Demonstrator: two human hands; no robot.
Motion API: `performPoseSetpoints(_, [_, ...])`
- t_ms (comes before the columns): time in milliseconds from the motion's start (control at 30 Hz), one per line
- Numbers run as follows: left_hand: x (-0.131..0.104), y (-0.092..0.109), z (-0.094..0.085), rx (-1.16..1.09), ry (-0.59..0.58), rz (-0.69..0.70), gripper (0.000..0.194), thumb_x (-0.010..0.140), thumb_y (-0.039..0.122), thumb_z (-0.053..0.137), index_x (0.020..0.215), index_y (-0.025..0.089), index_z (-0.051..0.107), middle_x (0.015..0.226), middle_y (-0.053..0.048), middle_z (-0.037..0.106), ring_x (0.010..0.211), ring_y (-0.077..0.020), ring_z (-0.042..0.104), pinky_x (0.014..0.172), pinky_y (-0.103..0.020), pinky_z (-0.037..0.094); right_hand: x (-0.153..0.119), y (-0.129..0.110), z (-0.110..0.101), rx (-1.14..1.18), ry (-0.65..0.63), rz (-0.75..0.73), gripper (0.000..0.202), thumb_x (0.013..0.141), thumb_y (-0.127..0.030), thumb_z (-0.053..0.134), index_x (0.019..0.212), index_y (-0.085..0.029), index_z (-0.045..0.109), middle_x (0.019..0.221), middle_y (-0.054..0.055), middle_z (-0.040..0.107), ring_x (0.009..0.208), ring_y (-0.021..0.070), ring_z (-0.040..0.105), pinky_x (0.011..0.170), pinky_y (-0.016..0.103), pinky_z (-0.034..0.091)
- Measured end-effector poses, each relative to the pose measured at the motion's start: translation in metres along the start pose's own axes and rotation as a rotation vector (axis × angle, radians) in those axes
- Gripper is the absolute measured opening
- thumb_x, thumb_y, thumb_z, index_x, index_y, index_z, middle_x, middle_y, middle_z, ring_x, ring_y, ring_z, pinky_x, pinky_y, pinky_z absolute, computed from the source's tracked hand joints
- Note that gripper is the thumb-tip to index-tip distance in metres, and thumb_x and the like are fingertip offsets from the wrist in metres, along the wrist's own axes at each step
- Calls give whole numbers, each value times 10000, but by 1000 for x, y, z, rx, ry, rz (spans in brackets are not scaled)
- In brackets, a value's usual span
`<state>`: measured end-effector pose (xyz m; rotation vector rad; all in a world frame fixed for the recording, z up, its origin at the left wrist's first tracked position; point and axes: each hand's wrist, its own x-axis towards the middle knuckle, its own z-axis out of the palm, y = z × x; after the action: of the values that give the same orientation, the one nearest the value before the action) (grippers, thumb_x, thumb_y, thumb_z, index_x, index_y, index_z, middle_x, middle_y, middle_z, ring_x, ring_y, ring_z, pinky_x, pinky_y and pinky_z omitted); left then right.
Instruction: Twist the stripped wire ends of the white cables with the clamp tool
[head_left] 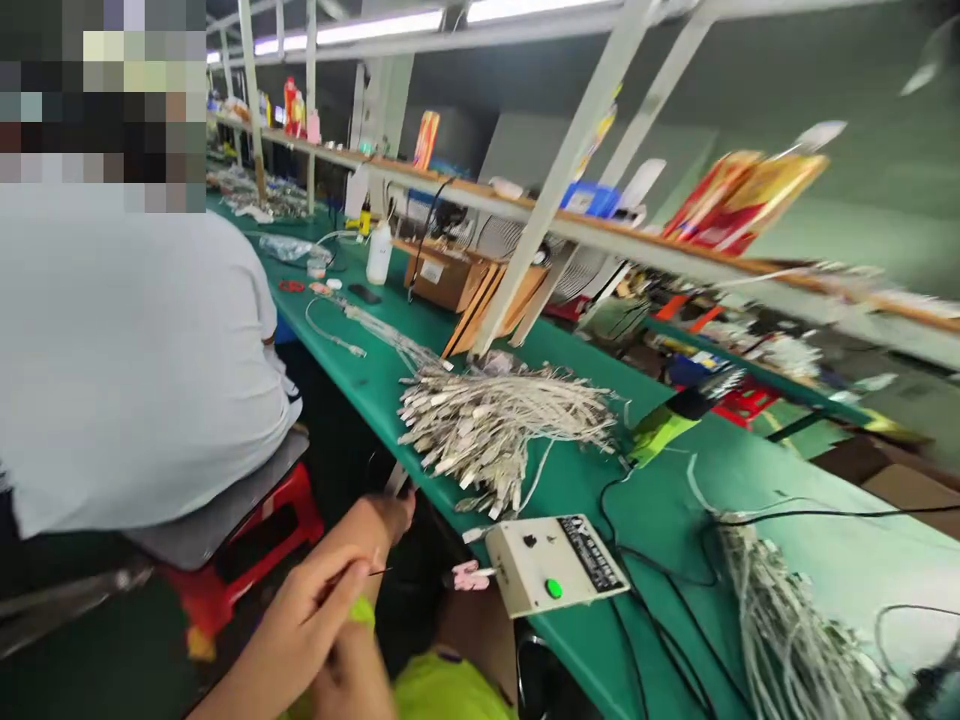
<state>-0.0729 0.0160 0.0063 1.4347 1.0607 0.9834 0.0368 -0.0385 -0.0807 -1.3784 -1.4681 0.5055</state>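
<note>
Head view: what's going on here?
The person's left hand pinches a thin dark thing, too small to identify; the right hand is close by, partly hidden. On the green bench lie a heap of pale cables and, at its edge, a pale box. A co-worker sits at left.

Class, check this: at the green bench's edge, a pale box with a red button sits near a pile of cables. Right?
Not quite: in the head view, the button on the pale box near the pile of cables is green.
</note>
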Motion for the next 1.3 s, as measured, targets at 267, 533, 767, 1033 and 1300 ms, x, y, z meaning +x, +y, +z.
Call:
performPoseSetpoints(267, [-5, 5, 53, -56, -216, 45, 315, 1082, 431, 658, 944, 200, 821, 849, -45, 807, 768, -189, 719, 679, -242, 536, -22, -16, -111, 242, 276, 410, 312, 1008, -458, 789, 1169, -206, 879, 890, 102, 831, 730, 226, 774, 654, 294, 647])
performPoseSetpoints(533, [-11, -4, 73, -160, -238, -27, 297, 1072, 416, 674, 909, 201, 798, 812, -27, 749, 714, -156, 670, 624, -212, 495, -9, -27, -98, 394, 495, 475, 313, 897, -523, 906, 891, -211, 884, 677, 53, 740, 515, 134, 599, 465, 212, 500])
performPoseSetpoints(767, [-15, -19, 76, -230, -208, -83, 199, 1028, 379, 731, 1123, 212, 785, 877, -29, 772, 725, -159, 730, 643, -193, 585, -13, -19, -98, 463, 577, 514, 320, 843, -493, 966, 838, -188, 870, 694, 52, 744, 499, 94, 528, 466, 191, 455])
performPoseSetpoints(1033, [-16, -23, 76, 139, -92, 383, 216, 1058, 131, 623, 1144, 259, 776, 986, -25, 853, 820, -141, 810, 784, -166, 616, -23, -13, -100, 373, 550, 523, 278, 873, -465, 945, 901, -195, 884, 700, 56, 746, 547, 136, 599, 488, 221, 467])
performPoseSetpoints(1300, [-17, -24, 76, 95, -47, 244, 158, 1054, 223, 637, 1010, 219, 789, 830, -18, 794, 585, -118, 668, 545, -173, 517, -18, -10, -96, 534, 541, 632, 369, 837, -514, 968, 1019, -205, 884, 718, 31, 719, 586, 131, 593, 529, 221, 491])
